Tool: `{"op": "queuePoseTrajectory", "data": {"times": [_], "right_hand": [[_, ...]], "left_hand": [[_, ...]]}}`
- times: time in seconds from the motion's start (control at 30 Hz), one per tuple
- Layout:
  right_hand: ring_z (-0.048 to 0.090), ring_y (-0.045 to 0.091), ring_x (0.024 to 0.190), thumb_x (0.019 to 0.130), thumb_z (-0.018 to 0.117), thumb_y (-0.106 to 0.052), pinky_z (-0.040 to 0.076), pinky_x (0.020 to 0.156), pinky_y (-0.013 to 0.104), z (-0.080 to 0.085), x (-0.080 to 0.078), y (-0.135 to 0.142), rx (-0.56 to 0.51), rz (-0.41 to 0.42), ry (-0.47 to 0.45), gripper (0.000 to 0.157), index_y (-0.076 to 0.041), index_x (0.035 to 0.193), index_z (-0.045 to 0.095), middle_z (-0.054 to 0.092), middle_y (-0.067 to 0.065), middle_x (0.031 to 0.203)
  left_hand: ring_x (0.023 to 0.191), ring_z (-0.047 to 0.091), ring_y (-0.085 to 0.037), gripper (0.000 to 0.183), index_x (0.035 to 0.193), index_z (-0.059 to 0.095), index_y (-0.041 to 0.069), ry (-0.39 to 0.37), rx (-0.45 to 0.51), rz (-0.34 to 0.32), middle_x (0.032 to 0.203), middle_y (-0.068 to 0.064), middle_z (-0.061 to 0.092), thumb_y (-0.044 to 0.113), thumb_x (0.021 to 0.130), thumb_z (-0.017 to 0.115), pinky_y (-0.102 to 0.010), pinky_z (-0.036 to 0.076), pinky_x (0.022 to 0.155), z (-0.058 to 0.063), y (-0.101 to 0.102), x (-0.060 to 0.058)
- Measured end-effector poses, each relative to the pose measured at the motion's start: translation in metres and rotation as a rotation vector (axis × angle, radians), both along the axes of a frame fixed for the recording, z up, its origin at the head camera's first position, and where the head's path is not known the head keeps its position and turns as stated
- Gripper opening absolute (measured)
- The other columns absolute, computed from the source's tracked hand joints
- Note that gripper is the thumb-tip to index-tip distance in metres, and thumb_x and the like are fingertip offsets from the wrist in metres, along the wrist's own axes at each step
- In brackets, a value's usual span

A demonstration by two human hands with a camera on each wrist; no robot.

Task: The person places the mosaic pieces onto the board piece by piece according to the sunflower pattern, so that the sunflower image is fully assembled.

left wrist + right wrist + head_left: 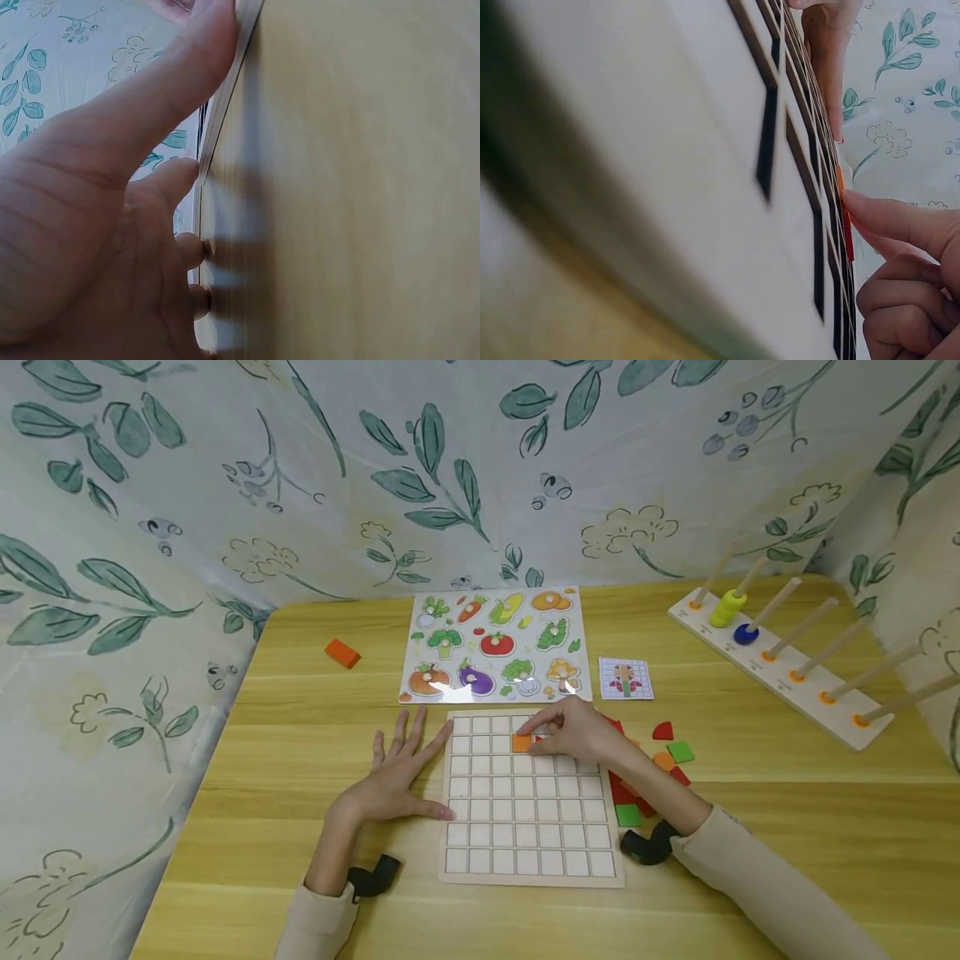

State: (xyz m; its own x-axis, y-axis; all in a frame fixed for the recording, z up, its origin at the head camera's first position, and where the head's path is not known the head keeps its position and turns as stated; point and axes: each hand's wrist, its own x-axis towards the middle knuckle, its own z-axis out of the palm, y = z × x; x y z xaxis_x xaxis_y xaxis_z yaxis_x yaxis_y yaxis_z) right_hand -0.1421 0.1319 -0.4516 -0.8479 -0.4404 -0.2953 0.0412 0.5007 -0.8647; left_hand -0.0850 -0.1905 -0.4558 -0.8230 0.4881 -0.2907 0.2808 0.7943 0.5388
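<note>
A pale wooden grid board (525, 881) lies on the table with rows of white square cells. An orange square tile (521, 743) is in one of its upper cells, and a red piece (539, 740) shows just right of it. My right hand (577, 731) pinches at the orange tile with thumb and index finger, the other fingers curled in the right wrist view. My left hand (390, 781) lies spread on the table, its thumb and index fingertips touching the board's left edge. In the left wrist view, that thumb (165, 82) rests along the board's side.
Loose red, green and orange pieces (628, 815) lie right of the board, partly under my right forearm. A pattern card (626, 679), a vegetable puzzle (457, 647) and an orange block (342, 653) lie behind. A peg stand (780, 672) with yellow and blue rings stands at right.
</note>
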Motion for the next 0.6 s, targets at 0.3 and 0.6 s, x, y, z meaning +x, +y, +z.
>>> {"op": "queuePoseTrajectory", "data": {"times": [0.3,0.6], "right_hand": [[0.031,0.012,0.055,0.083,0.087,-0.011,0.023,0.052,0.023,0.002,0.001,-0.001,-0.032,0.003,-0.009,0.024,-0.010,0.106,0.083,0.035,-0.005,0.056],[0.034,0.014,0.056,0.087,0.085,-0.022,0.024,0.053,0.024,0.008,-0.001,0.024,-0.022,-0.022,-0.014,0.027,-0.016,0.114,0.081,0.034,-0.003,0.059]], "left_hand": [[0.156,-0.030,-0.043,0.123,0.168,0.008,0.027,-0.007,-0.008,-0.005,0.172,-0.016,-0.023,0.057,0.077,0.086,-0.077,-0.020,0.116,-0.001,0.000,-0.001],[0.156,-0.030,-0.042,0.123,0.168,0.008,0.027,-0.005,-0.008,-0.005,0.172,-0.015,-0.023,0.056,0.077,0.086,-0.076,-0.019,0.117,0.001,0.000,0.000]]}}
